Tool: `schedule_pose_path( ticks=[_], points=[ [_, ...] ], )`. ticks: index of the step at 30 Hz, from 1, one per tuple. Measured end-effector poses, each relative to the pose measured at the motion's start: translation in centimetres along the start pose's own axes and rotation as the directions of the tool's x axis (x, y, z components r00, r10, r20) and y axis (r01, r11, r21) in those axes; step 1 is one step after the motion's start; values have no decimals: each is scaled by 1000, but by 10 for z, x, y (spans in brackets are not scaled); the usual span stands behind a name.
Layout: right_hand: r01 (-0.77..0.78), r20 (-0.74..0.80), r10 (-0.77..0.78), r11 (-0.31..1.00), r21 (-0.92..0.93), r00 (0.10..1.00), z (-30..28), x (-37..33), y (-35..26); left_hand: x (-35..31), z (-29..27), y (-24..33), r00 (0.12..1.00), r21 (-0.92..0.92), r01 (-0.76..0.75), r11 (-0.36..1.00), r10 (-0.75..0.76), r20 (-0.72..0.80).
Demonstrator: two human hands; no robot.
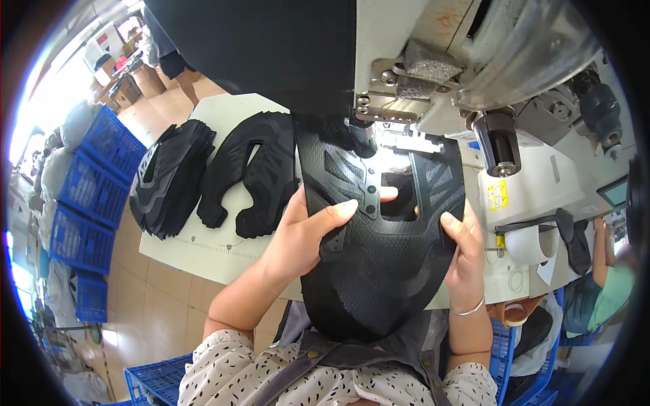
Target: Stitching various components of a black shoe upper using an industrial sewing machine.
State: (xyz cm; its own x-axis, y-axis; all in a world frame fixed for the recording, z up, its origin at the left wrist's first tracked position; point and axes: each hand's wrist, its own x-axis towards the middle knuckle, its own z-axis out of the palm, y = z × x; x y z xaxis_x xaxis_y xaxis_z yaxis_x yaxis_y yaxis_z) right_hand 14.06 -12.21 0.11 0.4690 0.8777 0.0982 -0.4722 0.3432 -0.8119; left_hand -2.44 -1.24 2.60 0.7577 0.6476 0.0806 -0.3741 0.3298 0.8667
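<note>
Both my hands hold a black textured shoe upper (pixel 379 271) by its two sides, its far end beneath the head of a sewing machine (pixel 382 47). My left hand (pixel 305 233) is closed on its left side, thumb on top near a small strip with holes; a fingertip shows through the cut-out opening. My right hand (pixel 466 250) pinches the right edge, thumb on top and fingers mostly hidden underneath. Bright light falls on the upper around the needle area, where details wash out. To the left lie a stack of black shoe uppers (pixel 172 179) and a second black stack (pixel 267 155).
The pale worktable (pixel 169 250) spreads under the stacks. Blue crates (pixel 84 210) line the floor at left, and another blue crate (pixel 159 379) stands near my left side. A person in green (pixel 613 298) sits at right; another person (pixel 177 64) stands far left.
</note>
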Motion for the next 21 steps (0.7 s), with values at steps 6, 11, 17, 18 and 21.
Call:
schedule_pose_path(
  ticks=[6,11,17,18,21],
  points=[
    [47,59,-42,995,-84,997,-15,-6,4,-3,-6,-2,996,21,13,1000,-15,83],
    [62,40,-59,995,-76,997,-14,-6,4,-3,-4,-7,997,15,-21,1000,20,72],
    [81,8,-81,974,-213,997,-11,-21,3,-17,-4,-26,990,189,-28,982,54,-132],
    [84,-20,-96,945,-317,995,-13,-26,5,-21,-7,-31,983,242,-40,970,81,-164],
    [70,-3,-75,951,-300,997,-13,-28,6,-24,-7,-29,985,307,-50,950,98,-143]
  ],
)
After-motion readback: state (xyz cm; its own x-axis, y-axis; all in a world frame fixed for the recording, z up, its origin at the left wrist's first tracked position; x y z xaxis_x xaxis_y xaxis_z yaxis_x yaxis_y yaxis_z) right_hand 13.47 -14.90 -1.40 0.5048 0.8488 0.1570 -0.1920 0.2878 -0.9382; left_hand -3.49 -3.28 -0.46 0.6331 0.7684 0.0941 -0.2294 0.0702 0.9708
